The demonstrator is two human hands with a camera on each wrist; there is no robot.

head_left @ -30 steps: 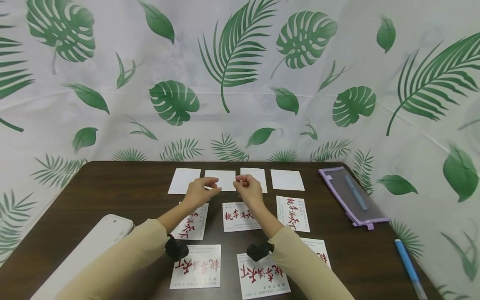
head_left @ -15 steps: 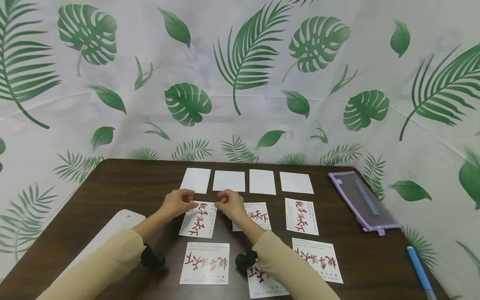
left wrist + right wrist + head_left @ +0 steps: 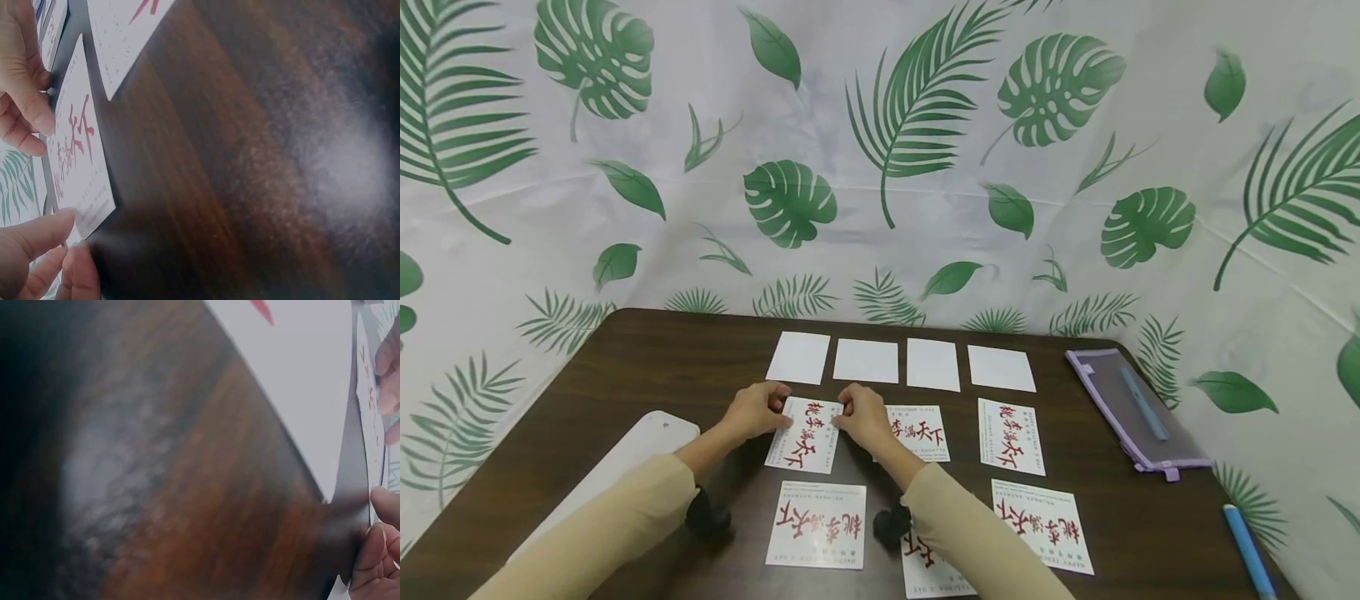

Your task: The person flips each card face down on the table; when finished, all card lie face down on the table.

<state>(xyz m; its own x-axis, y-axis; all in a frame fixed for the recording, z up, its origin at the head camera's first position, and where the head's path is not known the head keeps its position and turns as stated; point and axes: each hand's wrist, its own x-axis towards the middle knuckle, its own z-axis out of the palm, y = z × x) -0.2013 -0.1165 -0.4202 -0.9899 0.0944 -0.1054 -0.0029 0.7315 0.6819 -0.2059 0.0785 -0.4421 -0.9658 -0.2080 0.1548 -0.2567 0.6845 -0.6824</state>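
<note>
A white printed card (image 3: 805,437) with red Chinese characters lies at the left of the middle row in the head view. My left hand (image 3: 757,412) pinches its left edge near the far corner. Opposite, my right hand (image 3: 861,417) grips the right edge with thumb and fingers. The left wrist view shows the left thumb (image 3: 47,232) on top of the card (image 3: 84,150) with fingers beneath it. In the right wrist view, the right hand (image 3: 378,550) holds the card's near end. The right hand partly covers a second printed card (image 3: 921,433) beside it.
Several blank white cards (image 3: 867,361) form a row at the back. More printed cards (image 3: 816,527) lie in front and to the right. A purple-edged mesh pouch (image 3: 1131,412) and a blue pen (image 3: 1247,546) are at right; a white board (image 3: 625,467) is at left.
Both hands have come back from over the blank cards to the left printed card and now hold its two sides. The head view has shifted slightly, and the card looks little moved.
</note>
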